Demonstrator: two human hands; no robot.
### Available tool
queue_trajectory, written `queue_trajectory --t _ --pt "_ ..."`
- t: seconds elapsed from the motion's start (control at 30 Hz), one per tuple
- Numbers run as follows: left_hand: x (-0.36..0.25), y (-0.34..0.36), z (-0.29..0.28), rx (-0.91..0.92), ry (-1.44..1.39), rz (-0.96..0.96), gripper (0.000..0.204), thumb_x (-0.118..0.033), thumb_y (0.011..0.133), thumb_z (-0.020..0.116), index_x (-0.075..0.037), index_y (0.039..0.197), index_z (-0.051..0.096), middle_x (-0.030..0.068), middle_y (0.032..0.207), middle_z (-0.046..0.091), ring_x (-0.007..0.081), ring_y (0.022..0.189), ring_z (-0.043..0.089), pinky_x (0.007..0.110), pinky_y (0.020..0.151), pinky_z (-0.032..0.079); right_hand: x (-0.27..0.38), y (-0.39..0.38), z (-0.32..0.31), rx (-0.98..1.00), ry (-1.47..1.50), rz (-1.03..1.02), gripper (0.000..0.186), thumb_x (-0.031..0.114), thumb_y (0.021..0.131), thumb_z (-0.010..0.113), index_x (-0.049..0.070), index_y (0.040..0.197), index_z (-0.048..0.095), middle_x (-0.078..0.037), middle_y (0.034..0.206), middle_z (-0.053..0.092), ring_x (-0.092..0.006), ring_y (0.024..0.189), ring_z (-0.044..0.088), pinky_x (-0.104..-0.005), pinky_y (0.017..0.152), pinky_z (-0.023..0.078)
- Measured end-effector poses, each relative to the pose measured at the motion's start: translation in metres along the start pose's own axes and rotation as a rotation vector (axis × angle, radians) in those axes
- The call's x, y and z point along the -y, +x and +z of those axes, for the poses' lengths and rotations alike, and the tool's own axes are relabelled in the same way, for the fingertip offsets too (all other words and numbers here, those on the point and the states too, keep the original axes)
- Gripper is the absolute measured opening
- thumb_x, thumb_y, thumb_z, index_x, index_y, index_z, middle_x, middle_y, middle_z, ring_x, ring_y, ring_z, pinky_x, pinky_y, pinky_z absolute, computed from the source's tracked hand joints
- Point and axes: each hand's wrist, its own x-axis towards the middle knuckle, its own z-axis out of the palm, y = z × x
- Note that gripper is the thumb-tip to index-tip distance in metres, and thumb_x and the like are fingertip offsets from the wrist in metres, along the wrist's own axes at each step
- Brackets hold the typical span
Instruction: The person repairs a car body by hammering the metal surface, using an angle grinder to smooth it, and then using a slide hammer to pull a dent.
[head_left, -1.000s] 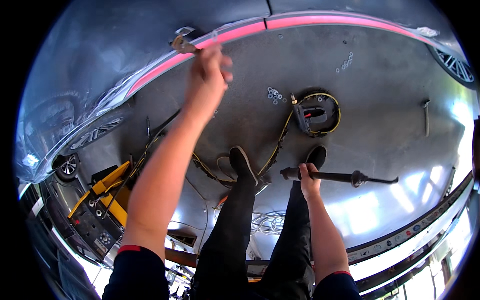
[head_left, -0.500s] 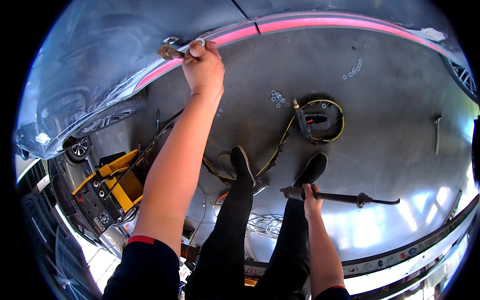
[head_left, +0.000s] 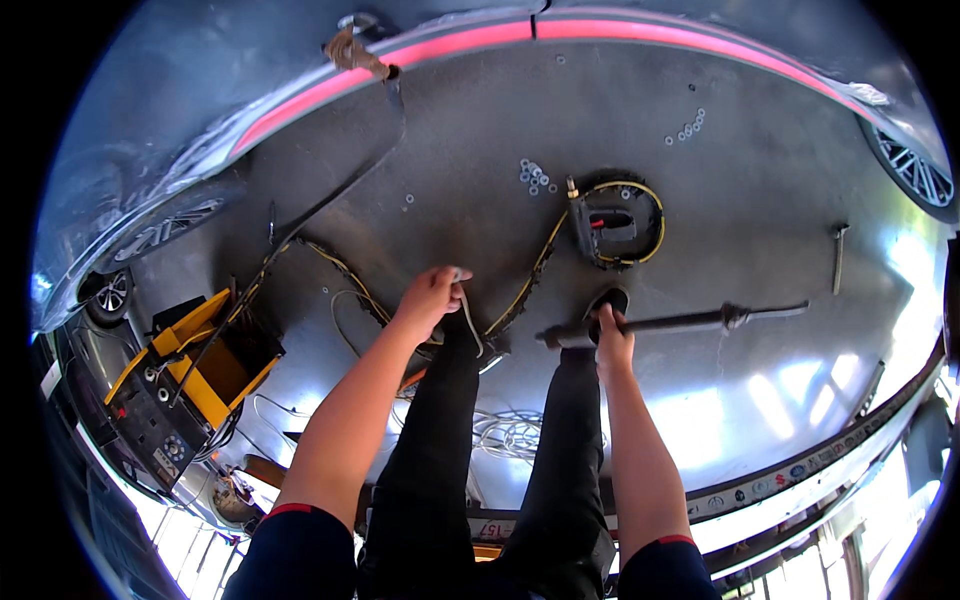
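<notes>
Seen from where I stand, beginning nearest the wearer: a loop of pale cable (head_left: 510,435) lies on the floor about the person's legs. The right hand (head_left: 612,335) is closed round a dark slide hammer (head_left: 680,323), held crosswise near the right shoe (head_left: 610,299), its thin end pointing right. The left hand (head_left: 433,298) is raised above the left leg, thumb and fingers pinched on a small pale piece (head_left: 459,274), seemingly a washer, too small to confirm. The two hands are well apart.

To the left stands a yellow and black machine (head_left: 208,404). Farther out, a gun-shaped tool (head_left: 608,228) lies beside its coiled yellow and black hose (head_left: 661,215). A cluster of washers (head_left: 533,178) is just left of it, a loose row of washers (head_left: 685,130) beyond; a hammer (head_left: 838,262) rests at the right. At the far side, a dark cable (head_left: 350,178) runs up to a brown clamp-like end (head_left: 350,50) at the vehicle's grey panel (head_left: 200,100), above the red band (head_left: 620,30).

Assessment: the step in hand appears to be handling tool and small piece, neither at the panel. The next move calls for a secure right grip and a firm left pinch, with the tool's thin end kept away from the hose.
</notes>
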Motion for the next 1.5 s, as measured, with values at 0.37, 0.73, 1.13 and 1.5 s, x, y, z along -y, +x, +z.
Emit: queue_trajectory --t 0.37,0.73,1.13,1.5 --pt "0.073 0.069 -0.127 -0.227 -0.155 -0.114 0.027 -0.027 0.102 0.060 -0.003 0.115 0.066 0.0019 0.083 0.059 0.0092 0.064 0.049 0.025 0.060 0.046 -0.016 0.073 0.168 -0.067 0.097 0.205 0.026 0.039 0.097 0.066 0.016 0.110 0.070 0.003 0.102 0.066 -0.0125 0.091 0.060 -0.0318 0.074 0.046" --pt "0.041 0.098 -0.074 0.088 -0.143 0.097 0.053 -0.043 0.106 0.049 -0.003 0.141 0.053 0.0166 0.130 0.068 0.0230 0.103 0.068 0.037 0.096 0.053 -0.008 0.095 0.200 0.045 0.099 0.281 0.031 0.037 0.095 0.068 0.013 0.116 0.068 -0.003 0.111 0.066 -0.0209 0.107 0.060 -0.0414 0.087 0.047" --pt "0.203 -0.039 -0.136 -0.217 0.537 -0.291 0.032 -0.029 0.107 0.052 -0.004 0.118 0.067 0.0079 0.100 0.073 0.0160 0.084 0.067 0.031 0.077 0.055 0.003 0.110 -0.054 -0.250 0.132 0.299 0.030 0.037 0.094 0.063 0.010 0.086 0.074 -0.005 0.092 0.069 -0.0193 0.081 0.061 -0.0360 0.072 0.050" --pt "0.178 -0.160 -0.054 -0.321 1.103 -0.324 0.032 -0.027 0.104 0.051 -0.003 0.114 0.070 0.0114 0.096 0.074 0.0211 0.090 0.070 0.035 0.082 0.055 -0.059 0.279 -0.194 -0.168 -0.208 0.500 0.041 0.034 0.087 0.065 0.004 0.114 0.069 -0.010 0.104 0.071 -0.0272 0.093 0.069 -0.0444 0.074 0.057"
